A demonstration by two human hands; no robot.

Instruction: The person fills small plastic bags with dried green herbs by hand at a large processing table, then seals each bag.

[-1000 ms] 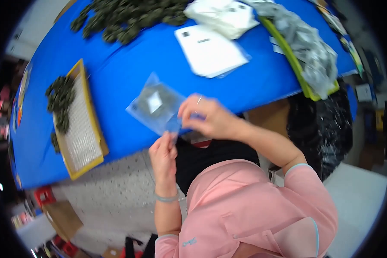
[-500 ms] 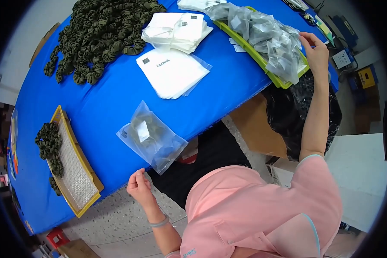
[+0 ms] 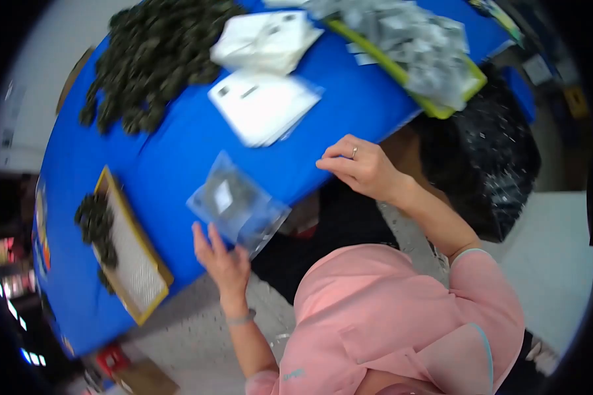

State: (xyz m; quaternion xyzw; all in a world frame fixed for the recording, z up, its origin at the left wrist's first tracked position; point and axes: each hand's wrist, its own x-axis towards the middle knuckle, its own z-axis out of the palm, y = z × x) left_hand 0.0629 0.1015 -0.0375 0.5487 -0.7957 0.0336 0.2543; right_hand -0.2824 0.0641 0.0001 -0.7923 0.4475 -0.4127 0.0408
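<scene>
Near the table's front edge lies a clear frosted plastic bag [image 3: 254, 220] with a dark green scrunchie and a small white card inside. My left hand [image 3: 223, 263] is at the bag's near left side, fingers spread and nothing in them. Over the table edge to the right of the bag is my right hand [image 3: 366, 170], its fingers drawn together; no object shows at the tips. A ring is on one of its fingers. Beyond the bag, a stack of white printed bags [image 3: 260, 112] lies flat on the blue tablecloth.
A heap of dark green scrunchies [image 3: 158, 66] covers the far left. A yellow tray [image 3: 153, 253] at left has several scrunchies [image 3: 95, 224] along its side. Filled bags [image 3: 408, 46] pile up in a green basket [image 3: 375, 62] at far right. Black plastic [image 3: 487, 151] hangs below it.
My right hand has left the green basket and come back toward the bag in front of me. My left hand has moved up beside the bag and its fingers have spread. The view has shifted slightly.
</scene>
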